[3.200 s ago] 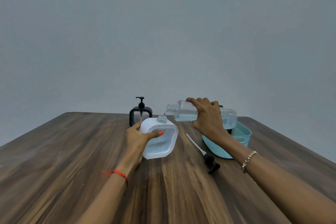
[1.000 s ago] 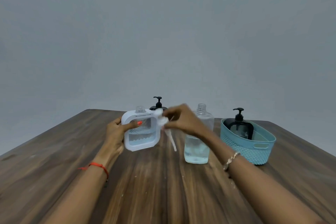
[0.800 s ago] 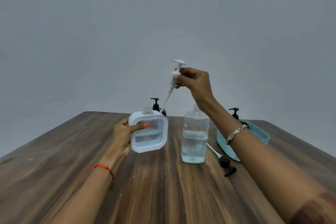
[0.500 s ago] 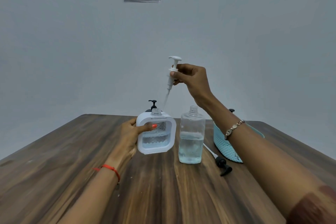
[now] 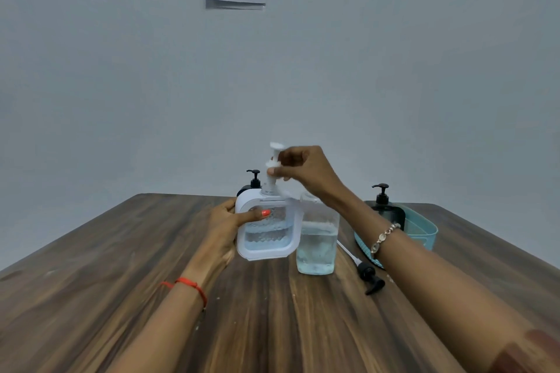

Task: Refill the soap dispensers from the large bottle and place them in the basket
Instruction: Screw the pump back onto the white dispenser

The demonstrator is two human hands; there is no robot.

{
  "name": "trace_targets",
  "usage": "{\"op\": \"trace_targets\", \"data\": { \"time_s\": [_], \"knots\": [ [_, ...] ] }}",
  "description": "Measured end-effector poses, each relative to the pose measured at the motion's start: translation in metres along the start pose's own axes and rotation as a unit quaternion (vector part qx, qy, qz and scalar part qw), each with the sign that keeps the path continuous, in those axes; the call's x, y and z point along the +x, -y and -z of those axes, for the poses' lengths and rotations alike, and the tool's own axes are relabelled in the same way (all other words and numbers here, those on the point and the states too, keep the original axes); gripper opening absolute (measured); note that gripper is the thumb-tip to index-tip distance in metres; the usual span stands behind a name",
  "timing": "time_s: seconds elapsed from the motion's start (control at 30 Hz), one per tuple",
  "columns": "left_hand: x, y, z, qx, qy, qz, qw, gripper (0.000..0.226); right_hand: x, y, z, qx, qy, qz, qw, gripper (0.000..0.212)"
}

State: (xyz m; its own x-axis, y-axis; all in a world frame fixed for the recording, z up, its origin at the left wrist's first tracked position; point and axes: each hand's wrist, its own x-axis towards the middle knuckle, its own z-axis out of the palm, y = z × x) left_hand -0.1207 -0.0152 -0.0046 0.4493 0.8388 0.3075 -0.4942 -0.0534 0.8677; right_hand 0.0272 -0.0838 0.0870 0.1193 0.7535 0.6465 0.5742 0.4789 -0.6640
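White dispenser (image 5: 267,247) in grip of left hand (image 5: 225,225), pump (image 5: 273,165) atop in pinch of right hand (image 5: 306,170)

Wooden table (image 5: 272,327), pale wall (image 5: 394,70)

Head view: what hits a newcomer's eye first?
At the table's centre, the right hand pinches a white pump at the neck of the white dispenser, which the left hand grips. Just right of it stands the uncapped large bottle, part full, with a black pump lying loose beside it. At far right, a teal basket holds one black dispenser.
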Motion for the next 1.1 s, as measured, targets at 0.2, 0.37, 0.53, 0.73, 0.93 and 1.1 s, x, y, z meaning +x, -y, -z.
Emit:
{"op": "trace_targets", "data": {
  "time_s": [0.2, 0.37, 0.53, 0.73, 0.93, 1.1],
  "knots": [
    [-0.001, -0.001, -0.008, 0.015, 0.008, -0.005, 1.000, 0.048, -0.013, -0.012, -0.010, -0.035, -0.034, -0.054, 0.997, 0.030],
    [-0.002, 0.003, -0.011, -0.011, 0.002, 0.003, 1.000, 0.045, -0.022, -0.020, -0.009, 0.052, -0.091, -0.062, 0.993, 0.029],
    [-0.002, 0.004, -0.013, -0.022, 0.000, 0.007, 1.000, 0.042, -0.022, -0.024, 0.002, 0.107, -0.060, -0.115, 0.986, 0.016],
    [-0.002, 0.006, -0.016, -0.027, 0.005, 0.012, 1.000, 0.046, -0.022, -0.025, 0.002, 0.118, -0.097, -0.128, 0.980, 0.024],
    [-0.001, 0.007, -0.016, -0.020, 0.016, 0.021, 0.999, 0.056, -0.019, -0.029, 0.007, 0.076, 0.024, -0.147, 0.986, 0.025],
    [-0.001, 0.011, -0.016, -0.011, 0.024, 0.031, 0.999, 0.060, -0.018, -0.029, 0.004, 0.050, -0.003, -0.138, 0.989, 0.023]
  ]
}}
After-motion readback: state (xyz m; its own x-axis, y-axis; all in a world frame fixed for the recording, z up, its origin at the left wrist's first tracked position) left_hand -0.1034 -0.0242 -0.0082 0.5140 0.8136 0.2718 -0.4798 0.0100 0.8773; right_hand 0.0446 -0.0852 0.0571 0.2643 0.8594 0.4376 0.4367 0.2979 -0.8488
